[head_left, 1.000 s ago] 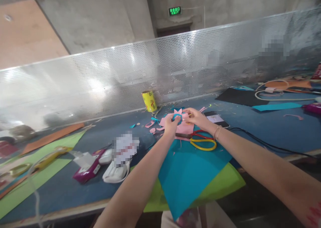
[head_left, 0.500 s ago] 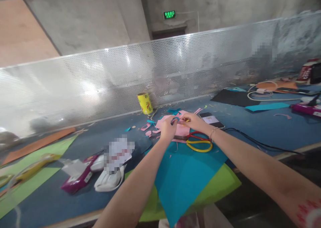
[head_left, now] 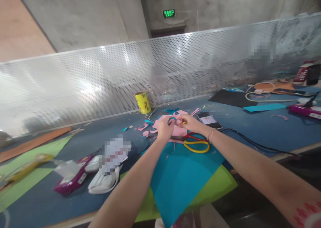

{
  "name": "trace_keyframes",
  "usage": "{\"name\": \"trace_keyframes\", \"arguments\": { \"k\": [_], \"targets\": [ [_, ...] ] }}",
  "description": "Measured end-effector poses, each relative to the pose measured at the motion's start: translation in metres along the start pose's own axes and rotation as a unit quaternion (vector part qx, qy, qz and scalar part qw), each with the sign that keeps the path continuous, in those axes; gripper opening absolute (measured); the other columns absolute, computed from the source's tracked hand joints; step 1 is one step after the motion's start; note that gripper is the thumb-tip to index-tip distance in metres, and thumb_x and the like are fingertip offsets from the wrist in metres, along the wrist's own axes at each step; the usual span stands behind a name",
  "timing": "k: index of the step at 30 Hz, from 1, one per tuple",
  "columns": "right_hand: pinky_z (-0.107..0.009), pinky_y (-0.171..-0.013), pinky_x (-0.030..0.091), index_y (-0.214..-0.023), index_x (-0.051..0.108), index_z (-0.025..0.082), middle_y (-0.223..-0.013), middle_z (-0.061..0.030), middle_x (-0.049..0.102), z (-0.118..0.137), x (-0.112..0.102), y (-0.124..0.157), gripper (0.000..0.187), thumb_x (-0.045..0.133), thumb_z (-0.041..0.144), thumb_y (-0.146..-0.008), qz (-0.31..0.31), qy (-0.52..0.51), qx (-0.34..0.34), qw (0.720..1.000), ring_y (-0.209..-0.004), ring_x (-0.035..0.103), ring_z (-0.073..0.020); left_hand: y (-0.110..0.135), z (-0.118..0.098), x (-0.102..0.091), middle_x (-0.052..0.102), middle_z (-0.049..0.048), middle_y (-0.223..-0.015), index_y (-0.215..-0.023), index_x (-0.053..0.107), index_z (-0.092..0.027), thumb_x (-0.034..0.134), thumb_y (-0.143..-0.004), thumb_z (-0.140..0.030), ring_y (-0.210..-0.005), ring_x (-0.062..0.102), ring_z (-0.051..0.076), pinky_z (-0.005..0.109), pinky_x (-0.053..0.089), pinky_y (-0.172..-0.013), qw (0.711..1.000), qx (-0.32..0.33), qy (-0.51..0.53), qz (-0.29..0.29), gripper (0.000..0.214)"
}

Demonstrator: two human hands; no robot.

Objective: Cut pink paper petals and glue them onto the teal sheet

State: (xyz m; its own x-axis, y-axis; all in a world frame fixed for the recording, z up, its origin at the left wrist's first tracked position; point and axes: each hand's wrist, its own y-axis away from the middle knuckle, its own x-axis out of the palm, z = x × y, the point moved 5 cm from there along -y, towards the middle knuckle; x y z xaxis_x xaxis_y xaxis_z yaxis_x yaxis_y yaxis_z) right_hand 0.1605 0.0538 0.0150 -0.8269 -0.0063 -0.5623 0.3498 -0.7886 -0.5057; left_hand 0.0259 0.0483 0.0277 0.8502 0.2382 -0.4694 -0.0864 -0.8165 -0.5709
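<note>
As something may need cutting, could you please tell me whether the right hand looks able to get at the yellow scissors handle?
Probably yes: the yellow handle lies uncovered, close to the right hand. That hand looks occupied with pink paper, so it may need freeing first.

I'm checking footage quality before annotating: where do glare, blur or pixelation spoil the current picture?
Head view: white glare blotches on the perforated metal screen; head view: mosaic blocks over the white item beside the left-side purple power strip; head view: soft detail on the blue paper piece at the left hand; head view: the lit exit sign reads clearly.
</note>
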Motion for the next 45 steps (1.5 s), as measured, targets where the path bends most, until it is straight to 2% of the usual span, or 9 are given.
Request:
{"name": "trace_keyframes", "arguments": {
  "k": [4, 9, 16, 22, 26, 29, 33, 39, 45],
  "targets": [
    [-0.029, -0.063, 0.047, -0.085, 0.052, 0.018, -0.073, -0.0009, 0.056, -0.007, 0.001, -0.001, 0.016, 0.057, 0.025, -0.072, -0.002, -0.047, 0.052, 0.998, -0.069, 0.057, -0.0147, -0.005, 0.013, 0.002, 0.064, 0.0088, -0.094, -0.098, 0.061, -0.014, 0.064, -0.062, -0.022, -0.085, 0.058, 0.018, 0.029, 0.043, -0.076, 0.990, -0.058, 0.124, -0.016, 0.037],
    [-0.032, -0.066, 0.051, -0.085, 0.050, 0.020, -0.077, -0.0009, 0.056, -0.005, 0.004, 0.001, 0.016, 0.058, 0.022, -0.071, 0.014, -0.098, 0.073, 0.992, -0.071, 0.059, -0.0150, -0.008, 0.029, 0.010, 0.063, 0.0056, -0.076, -0.086, 0.063, -0.013, 0.070, -0.053, -0.023, -0.074, 0.056, 0.016, 0.029, 0.043, -0.072, 0.965, -0.118, 0.234, 0.006, 0.035],
    [-0.032, -0.069, 0.053, -0.092, 0.047, 0.020, -0.094, -0.0040, 0.054, -0.004, 0.002, 0.003, 0.029, 0.063, 0.029, -0.070, -0.020, -0.213, 0.122, 0.969, -0.077, 0.060, -0.0146, -0.007, 0.024, 0.011, 0.061, 0.0031, -0.071, -0.074, 0.064, -0.013, 0.067, -0.051, -0.020, -0.067, 0.053, 0.013, 0.026, 0.041, -0.065, 0.963, -0.124, 0.240, 0.022, 0.024],
    [-0.032, -0.070, 0.051, -0.081, 0.055, 0.016, -0.078, -0.0041, 0.060, 0.004, 0.004, 0.003, 0.024, 0.059, 0.039, -0.074, 0.011, -0.125, 0.111, 0.986, -0.077, 0.061, -0.0172, 0.000, 0.021, 0.015, 0.056, -0.0018, -0.064, -0.078, 0.062, -0.013, 0.068, -0.050, -0.018, -0.057, 0.048, 0.008, 0.022, 0.039, -0.057, 0.942, -0.168, 0.288, 0.048, 0.029],
    [-0.033, -0.074, 0.048, -0.089, 0.060, 0.016, -0.087, -0.0093, 0.064, 0.001, -0.021, 0.003, 0.032, 0.051, 0.045, -0.078, 0.004, 0.066, 0.123, 0.990, -0.081, 0.061, -0.0205, 0.003, 0.026, 0.017, 0.052, -0.0028, -0.058, -0.076, 0.060, -0.013, 0.067, -0.051, -0.022, -0.052, 0.045, 0.007, 0.021, 0.037, -0.052, 0.925, -0.201, 0.320, 0.045, 0.027],
    [-0.041, -0.082, 0.043, -0.105, 0.056, 0.010, -0.105, -0.0214, 0.059, -0.025, -0.068, 0.015, 0.059, 0.049, 0.059, -0.074, -0.073, 0.265, 0.267, 0.924, -0.100, 0.055, -0.0319, 0.004, 0.032, 0.014, 0.052, -0.0028, -0.057, -0.072, 0.057, -0.014, 0.064, -0.050, -0.019, -0.054, 0.048, 0.007, 0.021, 0.041, -0.053, 0.915, -0.230, 0.331, 0.011, 0.023],
    [-0.047, -0.079, 0.043, -0.130, 0.036, 0.005, -0.125, -0.0310, 0.042, -0.060, -0.094, 0.037, 0.096, 0.064, 0.060, -0.056, 0.001, 0.342, 0.429, 0.836, -0.109, 0.048, -0.0407, 0.006, 0.037, 0.008, 0.051, -0.0036, -0.059, -0.068, 0.052, -0.016, 0.059, -0.051, -0.016, -0.056, 0.051, 0.008, 0.024, 0.046, -0.058, 0.902, -0.274, 0.333, -0.022, 0.018],
    [-0.042, -0.077, 0.043, -0.124, 0.043, 0.007, -0.119, -0.0269, 0.046, -0.053, -0.082, 0.035, 0.075, 0.064, 0.042, -0.061, 0.058, 0.370, 0.420, 0.827, -0.105, 0.050, -0.0389, 0.005, 0.039, 0.008, 0.049, -0.0035, -0.059, -0.065, 0.049, -0.016, 0.055, -0.054, -0.010, -0.058, 0.055, 0.010, 0.030, 0.051, -0.061, 0.872, -0.314, 0.373, -0.042, 0.014],
    [-0.045, -0.079, 0.042, -0.129, 0.037, 0.012, -0.128, -0.0266, 0.038, -0.055, -0.092, 0.037, 0.089, 0.069, 0.044, -0.053, 0.051, 0.360, 0.450, 0.816, -0.112, 0.043, -0.0421, 0.007, 0.040, 0.009, 0.049, -0.0030, -0.059, -0.071, 0.049, -0.016, 0.052, -0.054, -0.004, -0.053, 0.056, 0.011, 0.033, 0.053, -0.062, 0.846, -0.367, 0.381, -0.070, 0.021]
  ]
}}
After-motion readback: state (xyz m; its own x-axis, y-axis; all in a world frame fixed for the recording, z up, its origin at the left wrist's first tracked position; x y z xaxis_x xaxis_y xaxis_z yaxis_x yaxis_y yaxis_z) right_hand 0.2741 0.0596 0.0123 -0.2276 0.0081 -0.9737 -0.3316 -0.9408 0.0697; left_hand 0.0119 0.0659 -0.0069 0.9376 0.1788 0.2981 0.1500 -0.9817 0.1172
